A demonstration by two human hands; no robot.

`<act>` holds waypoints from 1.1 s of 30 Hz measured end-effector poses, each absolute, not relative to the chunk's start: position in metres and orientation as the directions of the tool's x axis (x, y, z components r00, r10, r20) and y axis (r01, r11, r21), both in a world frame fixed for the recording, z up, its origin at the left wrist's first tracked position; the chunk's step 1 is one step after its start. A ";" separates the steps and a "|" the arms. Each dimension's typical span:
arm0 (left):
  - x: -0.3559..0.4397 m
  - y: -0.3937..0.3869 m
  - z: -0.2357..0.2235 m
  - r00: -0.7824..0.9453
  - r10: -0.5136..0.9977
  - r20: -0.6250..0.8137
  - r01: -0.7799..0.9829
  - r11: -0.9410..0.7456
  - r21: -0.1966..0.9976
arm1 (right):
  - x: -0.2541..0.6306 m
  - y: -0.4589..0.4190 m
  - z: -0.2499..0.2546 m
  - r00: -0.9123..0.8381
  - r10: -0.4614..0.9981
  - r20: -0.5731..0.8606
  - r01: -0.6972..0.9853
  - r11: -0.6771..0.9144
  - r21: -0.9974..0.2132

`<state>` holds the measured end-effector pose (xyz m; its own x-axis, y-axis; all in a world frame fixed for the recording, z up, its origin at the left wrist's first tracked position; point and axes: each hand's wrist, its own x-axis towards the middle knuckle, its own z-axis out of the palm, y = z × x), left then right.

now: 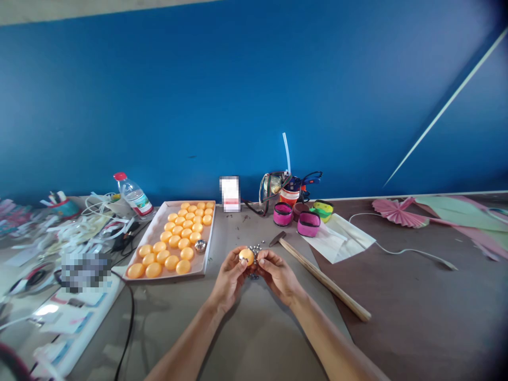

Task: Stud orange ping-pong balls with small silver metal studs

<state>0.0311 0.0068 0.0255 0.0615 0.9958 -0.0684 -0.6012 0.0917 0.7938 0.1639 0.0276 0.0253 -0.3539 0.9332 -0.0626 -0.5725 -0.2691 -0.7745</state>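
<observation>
My left hand (230, 280) is closed on an orange ball (246, 256) that looks like a table tennis ball, with the thumb across its near side. A small dark or shiny spot shows on the ball by the thumb. Just to the right, my right hand (280, 275) has its thumb and fingers pinched together; whatever they hold is too small to make out. Behind and between the hands lies a loose pile of small silver metal pieces (256, 248). A hammer (317, 272) with a wooden handle rests right of my right hand, its head pointing away.
A shallow box (208, 238) on the left holds rows of orange balls and one silver ball (200, 245). Pink strap rolls (308, 225), white paper (337, 238) and a cup (289, 197) stand at back right. A water bottle (137, 197) and tangled cables (95, 227) lie left.
</observation>
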 end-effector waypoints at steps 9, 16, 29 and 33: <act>0.031 0.007 0.022 0.079 0.996 -0.053 -0.607 0.090 0.790 | 0.165 0.028 0.022 -0.363 0.930 -0.058 -0.561 -0.267 -0.784; 0.032 0.008 0.022 0.071 0.995 -0.066 -0.615 0.095 0.783 | 0.164 0.029 0.021 -0.372 0.925 -0.075 -0.551 -0.285 -0.784; 0.032 0.007 0.022 0.079 0.995 -0.057 -0.617 0.094 0.782 | 0.165 0.028 0.023 -0.382 0.920 -0.084 -0.545 -0.298 -0.784; 0.032 0.007 0.022 0.083 0.995 -0.050 -0.612 0.091 0.785 | 0.165 0.027 0.024 -0.383 0.919 -0.088 -0.550 -0.304 -0.778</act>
<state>0.0322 0.0072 0.0217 0.0830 0.9953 -0.0503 -0.6122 0.0908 0.7854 0.1648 0.0271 0.0244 -0.3832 0.9194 -0.0883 -0.5503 -0.3041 -0.7776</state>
